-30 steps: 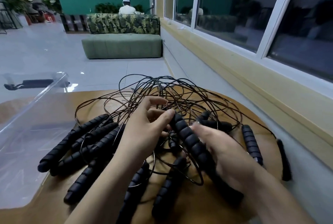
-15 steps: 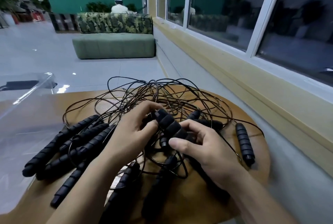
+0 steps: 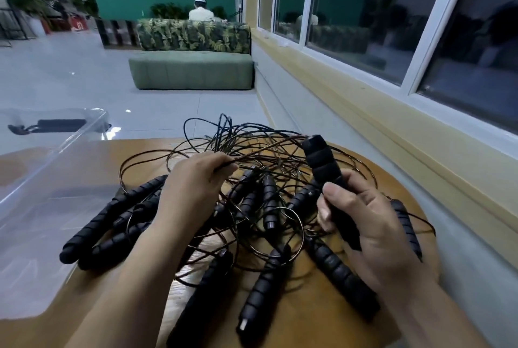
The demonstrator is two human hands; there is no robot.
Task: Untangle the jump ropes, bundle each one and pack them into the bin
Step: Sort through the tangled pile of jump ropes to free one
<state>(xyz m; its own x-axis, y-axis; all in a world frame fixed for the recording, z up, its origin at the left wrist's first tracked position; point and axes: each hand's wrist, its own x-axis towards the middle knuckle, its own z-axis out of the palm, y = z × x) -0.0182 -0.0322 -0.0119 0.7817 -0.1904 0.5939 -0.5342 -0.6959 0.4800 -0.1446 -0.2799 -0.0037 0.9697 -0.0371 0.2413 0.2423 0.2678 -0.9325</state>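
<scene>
**Bin** [image 3: 33,221]: clear plastic, on the left end of the table [image 3: 302,317], well apart from both hands. I can make out no bundled rope in it.

**Left handles** [image 3: 112,216]: black ribbed foam, lying side by side on the wood, just left of the left hand.

**Left hand** [image 3: 193,190]: palm down over the heap, fingers curled, thumb and fingertips pinching one thin cord at the near edge of the tangle.

**Cords** [image 3: 252,146]: thin, dark and glossy, heaped in springy loops across the middle and far side of the table and crossing one another many times. More handles [image 3: 269,202] lie among them. They look light, slick and stiff enough to hold a curve — likely to spring back and to cinch if tugged hard. They are best fed through loop by loop.

**Right hand** [image 3: 372,224]: fingers and thumb wrapped round the lower half of one handle [image 3: 322,162], which is raised and tilted above the heap, its top end free.

**Where to hold**: the foam looks soft and grippy, the surest purchase — then trace each cord from its handle.
</scene>
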